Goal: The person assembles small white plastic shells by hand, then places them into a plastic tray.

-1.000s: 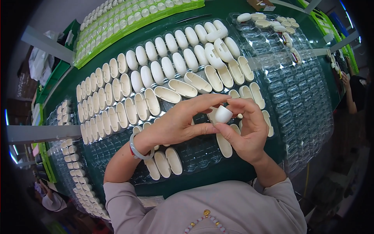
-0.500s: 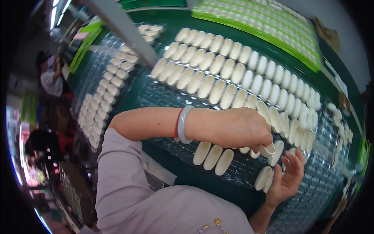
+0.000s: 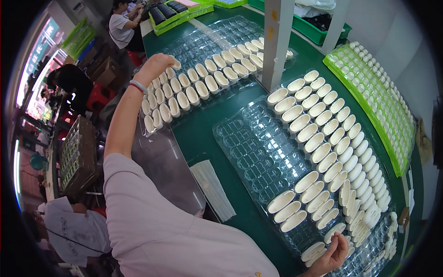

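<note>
My left hand reaches out over the far-left clear tray, its fingers closed on a small cream oval shell. Beneath and beside it, rows of open cream oval shells sit in that tray. Low on the right, my right hand has thumb and fingers pinched together at the edge of a cream shell; what lies between the fingertips is hidden. Just left of it, a pair of shells lies close together. More open shells fill rows of the larger clear tray.
A grey post rises between the two trays. Smooth white oval pieces lie at the right. Beyond them stands a lime-green tray of white parts; a green bin is behind. People work at the left.
My left hand has swung from the larger tray to the far-left tray. My right hand has gone from spread to pinched. The view has turned left.
</note>
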A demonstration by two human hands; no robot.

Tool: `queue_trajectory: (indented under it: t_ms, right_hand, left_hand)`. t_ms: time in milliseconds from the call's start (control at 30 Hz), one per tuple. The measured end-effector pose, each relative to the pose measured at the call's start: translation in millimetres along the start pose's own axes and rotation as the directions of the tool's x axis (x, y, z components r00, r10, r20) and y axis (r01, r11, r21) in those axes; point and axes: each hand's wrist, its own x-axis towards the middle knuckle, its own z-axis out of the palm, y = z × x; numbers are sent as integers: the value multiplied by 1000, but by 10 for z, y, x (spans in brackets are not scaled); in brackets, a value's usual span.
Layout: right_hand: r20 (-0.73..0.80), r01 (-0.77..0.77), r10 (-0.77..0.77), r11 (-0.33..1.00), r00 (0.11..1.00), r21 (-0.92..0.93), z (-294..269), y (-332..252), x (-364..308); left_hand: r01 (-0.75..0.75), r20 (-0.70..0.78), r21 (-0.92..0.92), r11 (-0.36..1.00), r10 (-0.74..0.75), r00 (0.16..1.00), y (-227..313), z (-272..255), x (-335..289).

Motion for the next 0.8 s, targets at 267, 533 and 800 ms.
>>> queue_trajectory:
  t_ms: [267, 533, 800]
  right_hand:
    - [37, -101, 104, 991, 994, -84, -83, 90, -103]
    - [128, -28, 49, 987, 991, -160, 61, -184, 52]
    - [95, -155, 244, 824, 965, -545, -138, -228, 115]
  left_hand:
    - [-37, 30, 170, 985, 32, 999, -136, 327, -119]
    - [214, -20, 35, 976, -213, 977, -249, 522, 76]
    - [100, -283, -31, 995, -104, 953, 493, 501, 347]
